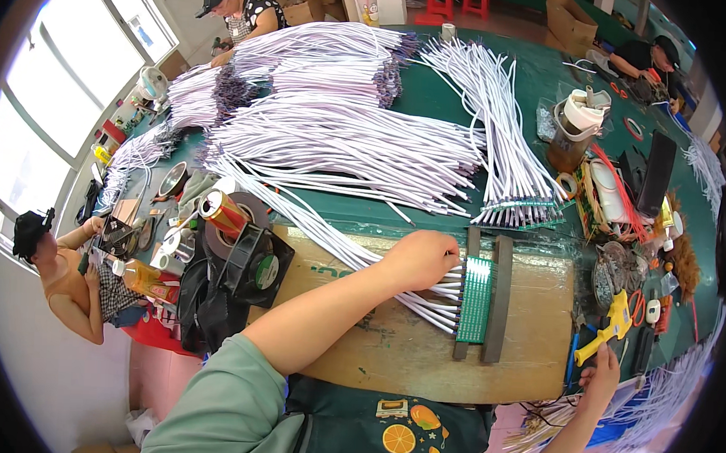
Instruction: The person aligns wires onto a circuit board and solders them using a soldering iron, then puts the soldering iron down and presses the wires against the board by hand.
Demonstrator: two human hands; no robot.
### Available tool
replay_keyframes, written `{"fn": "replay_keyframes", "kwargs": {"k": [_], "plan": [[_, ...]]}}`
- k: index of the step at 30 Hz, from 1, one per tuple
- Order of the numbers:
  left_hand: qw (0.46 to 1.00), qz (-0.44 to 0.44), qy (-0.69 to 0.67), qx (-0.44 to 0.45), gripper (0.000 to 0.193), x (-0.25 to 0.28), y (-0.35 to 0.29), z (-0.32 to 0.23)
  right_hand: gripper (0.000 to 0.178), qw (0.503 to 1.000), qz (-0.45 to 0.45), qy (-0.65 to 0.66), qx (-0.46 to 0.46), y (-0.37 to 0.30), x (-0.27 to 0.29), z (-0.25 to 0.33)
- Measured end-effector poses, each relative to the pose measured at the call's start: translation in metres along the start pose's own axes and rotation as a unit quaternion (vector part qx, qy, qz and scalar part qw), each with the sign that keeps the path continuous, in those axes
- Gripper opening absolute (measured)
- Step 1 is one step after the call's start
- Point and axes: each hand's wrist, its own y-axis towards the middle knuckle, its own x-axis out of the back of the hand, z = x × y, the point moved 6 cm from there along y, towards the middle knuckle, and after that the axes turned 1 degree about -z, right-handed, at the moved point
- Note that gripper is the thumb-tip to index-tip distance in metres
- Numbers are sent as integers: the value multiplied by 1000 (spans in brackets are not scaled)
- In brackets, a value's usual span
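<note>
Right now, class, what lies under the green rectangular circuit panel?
A straight dark grey bar shows beyond the upper and lower ends of the green panel; anything beneath the panel's middle is covered.

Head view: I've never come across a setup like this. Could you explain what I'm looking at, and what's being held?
There is no machine: these are a person's own bare hands, seen from a wide fisheye camera worn on the head, looking down. That lens bends straight edges near the rim.

Bundles of white cables cover much of the green table. Closer in, on a brown work board, several cables run to a green circuit panel.

The left hand is at those cables, beside the panel; its exact grip is hidden. The right hand is at the handle of a yellow gun-shaped tool; I can't tell whether it grips it.
</note>
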Motion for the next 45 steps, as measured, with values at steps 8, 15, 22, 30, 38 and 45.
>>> {"fn": "replay_keyframes", "kwargs": {"k": [8,15,22,30,38,45], "plan": [[996,16,-62,63,23,0,9,14,20,983,53,176,-17,16,-7,-12],[987,33,-93,130,24,-1,7,10,28,919,-75,382,60,-46,-21,21],[988,19,-86,128,25,-7,10,7,68,832,322,451,-12,-91,-103,23],[985,11,-103,136,23,-8,15,7,47,829,437,350,-21,-121,-143,16],[990,-41,-64,116,18,-12,12,-1,54,883,374,280,-43,-110,-149,27],[992,-100,-41,70,16,-13,8,-1,38,855,405,315,-78,-108,-152,27]]}}
